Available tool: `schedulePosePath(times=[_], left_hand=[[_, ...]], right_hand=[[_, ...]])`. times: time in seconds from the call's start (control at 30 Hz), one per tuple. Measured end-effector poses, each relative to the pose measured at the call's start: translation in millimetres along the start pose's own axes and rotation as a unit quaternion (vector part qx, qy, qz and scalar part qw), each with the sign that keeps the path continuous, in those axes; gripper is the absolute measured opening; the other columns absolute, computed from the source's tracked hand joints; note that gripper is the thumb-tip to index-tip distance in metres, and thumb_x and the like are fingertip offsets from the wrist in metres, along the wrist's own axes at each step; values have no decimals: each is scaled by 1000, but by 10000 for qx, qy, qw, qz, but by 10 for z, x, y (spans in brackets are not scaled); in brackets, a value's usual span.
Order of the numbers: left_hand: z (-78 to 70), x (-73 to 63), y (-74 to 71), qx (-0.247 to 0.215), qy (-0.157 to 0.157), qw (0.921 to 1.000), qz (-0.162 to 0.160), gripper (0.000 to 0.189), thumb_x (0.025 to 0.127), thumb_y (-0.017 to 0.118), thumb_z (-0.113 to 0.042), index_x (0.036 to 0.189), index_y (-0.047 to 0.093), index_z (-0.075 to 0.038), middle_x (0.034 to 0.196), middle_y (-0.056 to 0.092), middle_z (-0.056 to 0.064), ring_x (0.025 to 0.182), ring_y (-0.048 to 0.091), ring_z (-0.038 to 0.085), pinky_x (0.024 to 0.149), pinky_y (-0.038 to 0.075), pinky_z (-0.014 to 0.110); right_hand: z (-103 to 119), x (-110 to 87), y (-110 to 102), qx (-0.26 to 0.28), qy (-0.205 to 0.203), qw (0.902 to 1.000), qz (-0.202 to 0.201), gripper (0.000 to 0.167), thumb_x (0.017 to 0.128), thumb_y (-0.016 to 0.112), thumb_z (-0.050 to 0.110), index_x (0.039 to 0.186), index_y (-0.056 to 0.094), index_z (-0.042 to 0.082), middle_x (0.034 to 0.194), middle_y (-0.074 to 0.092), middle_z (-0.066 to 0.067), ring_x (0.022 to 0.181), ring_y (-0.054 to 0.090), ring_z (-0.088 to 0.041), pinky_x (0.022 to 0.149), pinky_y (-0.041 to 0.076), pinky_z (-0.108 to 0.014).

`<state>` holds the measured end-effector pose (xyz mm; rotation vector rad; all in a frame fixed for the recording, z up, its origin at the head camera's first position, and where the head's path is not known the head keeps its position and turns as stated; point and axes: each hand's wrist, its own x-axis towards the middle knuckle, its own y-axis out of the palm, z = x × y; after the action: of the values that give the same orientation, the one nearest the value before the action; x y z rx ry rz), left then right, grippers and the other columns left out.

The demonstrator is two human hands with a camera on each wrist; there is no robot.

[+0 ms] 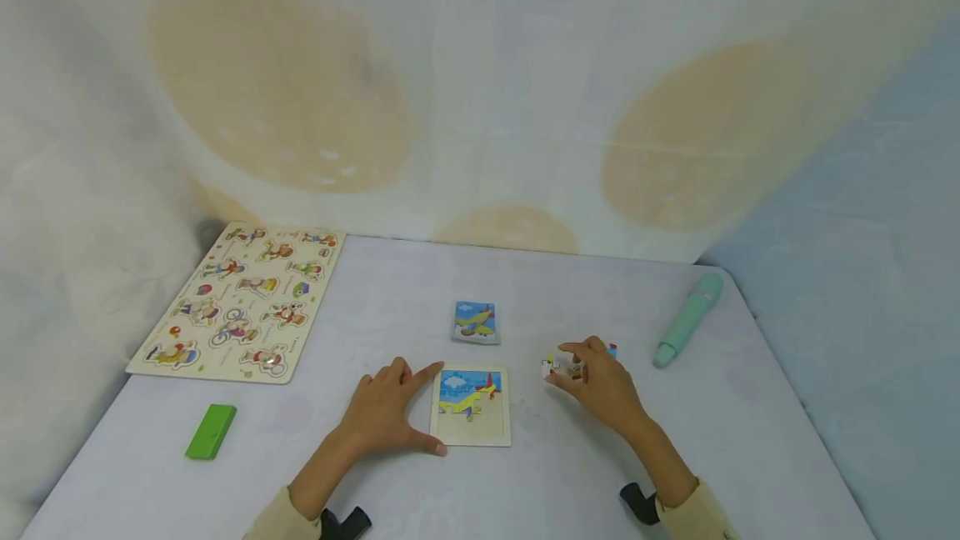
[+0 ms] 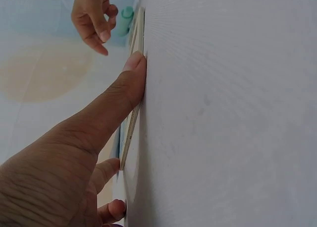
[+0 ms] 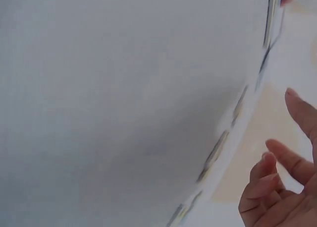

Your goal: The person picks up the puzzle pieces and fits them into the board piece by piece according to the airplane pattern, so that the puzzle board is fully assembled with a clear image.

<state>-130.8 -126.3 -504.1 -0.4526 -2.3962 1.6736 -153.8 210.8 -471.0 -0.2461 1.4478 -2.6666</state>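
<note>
A small wooden puzzle board (image 1: 491,432) lies on the table, its upper part filled with blue and yellow pieces of an airplane picture. At its left edge my left hand (image 1: 386,411) has thumb and index finger spread wide, touching near the two left corners. In the left wrist view the straight left thumb (image 2: 116,100) lies along the board's near edge. My right hand (image 1: 600,377) hovers over loose puzzle pieces (image 1: 547,368), partly hidden beneath it. The right wrist view shows the right thumb and fingers (image 3: 292,162) apart, with nothing between them.
Behind the board lies a small stack with an airplane picture (image 1: 476,322). A large wooden puzzle with figures (image 1: 247,294) is at the back left, a green block (image 1: 211,432) in front of it. A mint-green microphone-shaped object (image 1: 688,319) lies at the right.
</note>
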Motion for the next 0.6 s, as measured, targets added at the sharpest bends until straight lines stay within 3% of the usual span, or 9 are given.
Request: schedulePosePath(times=[0.13,0.37,0.6], left_hand=[[3,-7,5,-6,8,10000,-7,113,50,81,-79,148,46,-34,91,34,-3,78,34,12,66,23,32],[26,-5,33,40,58,10000,-65,115,48,78,-82,148,46,-35,91,34,-4,77,33,11,66,23,32],[37,-6,48,20,95,9999,-105,115,48,77,-83,148,46,-35,90,33,-5,77,33,11,66,22,31]], right_hand=[[-173,64,-69,223,631,9973,-311,52,82,82,28,123,64,0,98,55,-13,73,47,-16,58,39,-26],[-394,119,-134,229,1777,9821,-589,53,86,77,32,120,62,-6,94,53,-16,77,49,-24,60,38,-30],[-495,120,-154,82,2009,9777,-606,53,86,76,33,120,61,-6,88,52,-14,70,47,-22,55,37,-30]])
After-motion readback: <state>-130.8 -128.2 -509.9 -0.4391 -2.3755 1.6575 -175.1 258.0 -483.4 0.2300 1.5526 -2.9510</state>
